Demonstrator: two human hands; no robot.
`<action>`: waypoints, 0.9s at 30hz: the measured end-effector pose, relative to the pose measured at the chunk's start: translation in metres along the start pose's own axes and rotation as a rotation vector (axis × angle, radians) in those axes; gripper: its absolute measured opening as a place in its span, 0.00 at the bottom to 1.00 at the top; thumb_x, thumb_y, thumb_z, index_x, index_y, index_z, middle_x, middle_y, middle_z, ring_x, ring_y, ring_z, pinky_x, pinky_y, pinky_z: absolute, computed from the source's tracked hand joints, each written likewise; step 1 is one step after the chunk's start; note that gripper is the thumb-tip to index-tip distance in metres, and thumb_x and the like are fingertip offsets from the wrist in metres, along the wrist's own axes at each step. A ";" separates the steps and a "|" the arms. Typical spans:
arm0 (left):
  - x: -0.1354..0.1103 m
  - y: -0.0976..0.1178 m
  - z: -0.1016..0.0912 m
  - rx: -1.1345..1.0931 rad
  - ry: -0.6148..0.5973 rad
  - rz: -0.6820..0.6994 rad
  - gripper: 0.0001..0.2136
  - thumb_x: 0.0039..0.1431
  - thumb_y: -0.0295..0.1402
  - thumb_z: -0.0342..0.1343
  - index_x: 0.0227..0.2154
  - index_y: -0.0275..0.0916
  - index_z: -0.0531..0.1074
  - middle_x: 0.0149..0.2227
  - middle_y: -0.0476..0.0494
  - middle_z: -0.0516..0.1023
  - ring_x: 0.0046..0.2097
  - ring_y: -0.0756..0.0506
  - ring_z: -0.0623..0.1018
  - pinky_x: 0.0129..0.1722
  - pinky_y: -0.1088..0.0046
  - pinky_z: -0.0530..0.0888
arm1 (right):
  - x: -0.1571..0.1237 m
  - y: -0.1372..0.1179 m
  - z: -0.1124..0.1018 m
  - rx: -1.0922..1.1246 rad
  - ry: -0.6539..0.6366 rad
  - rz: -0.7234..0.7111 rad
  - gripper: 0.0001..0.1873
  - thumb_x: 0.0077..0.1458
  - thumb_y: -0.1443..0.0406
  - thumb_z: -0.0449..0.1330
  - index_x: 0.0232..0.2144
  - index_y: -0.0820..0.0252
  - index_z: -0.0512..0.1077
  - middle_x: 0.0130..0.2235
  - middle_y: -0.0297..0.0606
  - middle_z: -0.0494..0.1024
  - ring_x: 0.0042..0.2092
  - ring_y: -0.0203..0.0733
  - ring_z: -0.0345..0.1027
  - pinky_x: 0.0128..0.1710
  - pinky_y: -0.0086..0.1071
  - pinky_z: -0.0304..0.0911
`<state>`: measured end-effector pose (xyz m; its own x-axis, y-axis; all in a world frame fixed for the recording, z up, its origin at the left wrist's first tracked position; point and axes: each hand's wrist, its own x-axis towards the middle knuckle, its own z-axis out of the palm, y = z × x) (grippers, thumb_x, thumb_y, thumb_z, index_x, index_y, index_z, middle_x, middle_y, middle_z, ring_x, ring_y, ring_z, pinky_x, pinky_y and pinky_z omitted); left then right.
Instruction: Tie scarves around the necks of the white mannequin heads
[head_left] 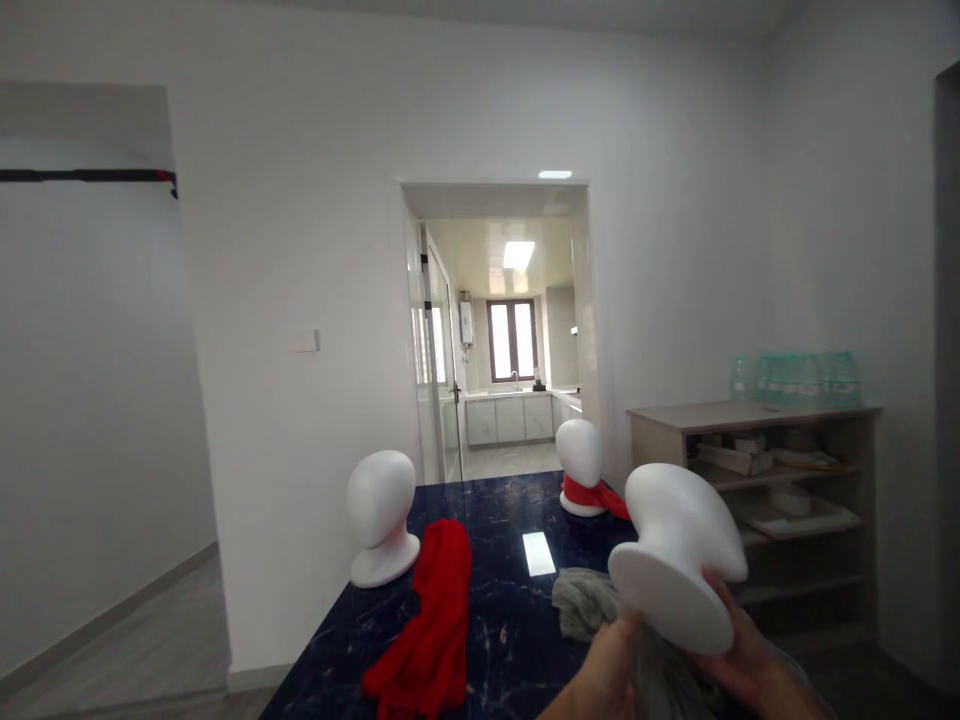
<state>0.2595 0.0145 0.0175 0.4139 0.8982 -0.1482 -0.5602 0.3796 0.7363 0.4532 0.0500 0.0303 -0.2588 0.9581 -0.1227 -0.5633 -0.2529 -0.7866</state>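
A white mannequin head (679, 525) is tilted in front of me at the right, its round base turned toward me. My right hand (739, 640) is closed round its base and neck from the right side. At the lower left rim of the base, my left hand (611, 660) grips it, with most of its fingers hidden. Grey knitted cloth (585, 602) lies on the table beside the left hand, and more of it shows below the base between my hands. A red knitted scarf (442, 610) lies in a long strip to the left.
The dark blue marbled table (502, 630) carries two upright white heads, one at the left (381, 515) and another at the back (580, 455) with a red scarf (581, 492) round its neck. A wooden shelf unit (750, 415) with several bottles (806, 380) stands at the right.
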 end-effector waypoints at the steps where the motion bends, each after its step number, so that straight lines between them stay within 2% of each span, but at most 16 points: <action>1: -0.002 0.001 -0.001 -0.024 0.016 0.044 0.29 0.51 0.47 0.66 0.53 0.36 0.75 0.56 0.23 0.79 0.60 0.22 0.77 0.62 0.38 0.70 | 0.001 0.010 0.010 0.028 -0.010 -0.022 0.35 0.44 0.35 0.69 0.41 0.54 0.81 0.38 0.45 0.88 0.51 0.64 0.80 0.53 0.57 0.75; 4: -0.014 0.008 -0.011 -0.058 0.097 0.193 0.30 0.46 0.49 0.70 0.50 0.37 0.77 0.51 0.27 0.82 0.59 0.24 0.78 0.61 0.40 0.72 | -0.001 0.030 0.040 0.111 -0.023 -0.116 0.38 0.46 0.31 0.63 0.45 0.50 0.81 0.45 0.43 0.88 0.57 0.65 0.75 0.58 0.63 0.69; 7: -0.047 0.031 -0.029 -0.034 0.180 0.326 0.26 0.36 0.37 0.72 0.43 0.35 0.78 0.41 0.33 0.85 0.54 0.27 0.82 0.58 0.49 0.75 | -0.008 0.028 0.065 0.194 -0.087 -0.153 0.38 0.49 0.32 0.63 0.53 0.44 0.79 0.50 0.40 0.86 0.61 0.65 0.71 0.63 0.66 0.62; 9: -0.080 0.058 -0.040 -0.008 0.211 0.331 0.22 0.36 0.31 0.68 0.40 0.36 0.79 0.37 0.37 0.85 0.49 0.30 0.83 0.54 0.54 0.77 | -0.010 0.019 0.078 0.234 -0.155 -0.159 0.41 0.49 0.33 0.64 0.59 0.43 0.75 0.55 0.40 0.84 0.64 0.66 0.68 0.65 0.69 0.57; 11: -0.116 0.092 -0.047 0.001 0.229 0.234 0.17 0.41 0.33 0.64 0.37 0.37 0.78 0.35 0.40 0.84 0.45 0.34 0.85 0.50 0.57 0.79 | -0.005 0.014 0.087 0.234 -0.190 -0.190 0.44 0.50 0.35 0.66 0.63 0.45 0.72 0.59 0.42 0.81 0.66 0.67 0.65 0.66 0.70 0.56; 13: -0.147 0.129 -0.049 0.030 0.264 0.143 0.12 0.46 0.36 0.61 0.34 0.37 0.77 0.32 0.40 0.83 0.40 0.37 0.85 0.45 0.60 0.80 | 0.009 0.018 0.092 0.190 -0.167 -0.217 0.43 0.51 0.40 0.68 0.65 0.48 0.69 0.60 0.43 0.80 0.66 0.65 0.66 0.66 0.68 0.60; 15: -0.166 0.167 -0.047 0.132 0.287 0.182 0.11 0.50 0.38 0.60 0.34 0.37 0.76 0.31 0.41 0.82 0.35 0.39 0.84 0.41 0.61 0.81 | 0.029 0.029 0.093 0.148 -0.092 -0.236 0.42 0.52 0.46 0.72 0.65 0.48 0.69 0.60 0.41 0.80 0.65 0.62 0.68 0.62 0.62 0.68; 18: -0.174 0.220 -0.044 0.417 0.292 0.298 0.13 0.52 0.38 0.64 0.39 0.37 0.75 0.34 0.42 0.83 0.36 0.41 0.83 0.40 0.63 0.81 | 0.058 0.050 0.089 0.133 0.016 -0.272 0.41 0.51 0.50 0.74 0.64 0.46 0.68 0.61 0.37 0.79 0.63 0.58 0.71 0.57 0.53 0.76; 20: -0.170 0.252 -0.045 0.710 0.345 0.365 0.16 0.51 0.33 0.68 0.42 0.37 0.74 0.37 0.43 0.83 0.38 0.42 0.83 0.41 0.64 0.81 | 0.070 0.060 0.084 0.125 0.054 -0.319 0.40 0.50 0.51 0.74 0.63 0.47 0.69 0.60 0.36 0.79 0.63 0.56 0.71 0.55 0.48 0.78; 22: -0.162 0.279 -0.048 0.944 0.428 0.399 0.17 0.54 0.32 0.69 0.46 0.36 0.74 0.40 0.44 0.82 0.40 0.43 0.83 0.41 0.64 0.81 | 0.077 0.065 0.078 0.097 0.082 -0.350 0.38 0.49 0.52 0.75 0.61 0.49 0.72 0.59 0.36 0.81 0.63 0.55 0.72 0.55 0.43 0.79; 24: -0.155 0.296 -0.053 1.041 0.493 0.435 0.17 0.63 0.37 0.65 0.51 0.36 0.74 0.47 0.42 0.81 0.44 0.43 0.82 0.44 0.61 0.81 | 0.079 0.068 0.073 0.060 0.101 -0.353 0.36 0.49 0.53 0.75 0.59 0.50 0.73 0.58 0.37 0.81 0.63 0.54 0.72 0.56 0.40 0.78; 27: -0.149 0.299 -0.062 1.103 0.538 0.530 0.19 0.68 0.42 0.59 0.56 0.38 0.73 0.56 0.40 0.76 0.53 0.40 0.79 0.51 0.56 0.80 | 0.080 0.071 0.068 0.022 0.103 -0.342 0.33 0.51 0.53 0.74 0.58 0.51 0.74 0.59 0.36 0.81 0.64 0.53 0.71 0.59 0.40 0.75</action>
<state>-0.0142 0.0083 0.2183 -0.1470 0.9523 0.2673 0.4099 -0.1872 0.8927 0.3391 0.0993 0.0061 0.0275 0.9961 0.0841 -0.6209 0.0830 -0.7795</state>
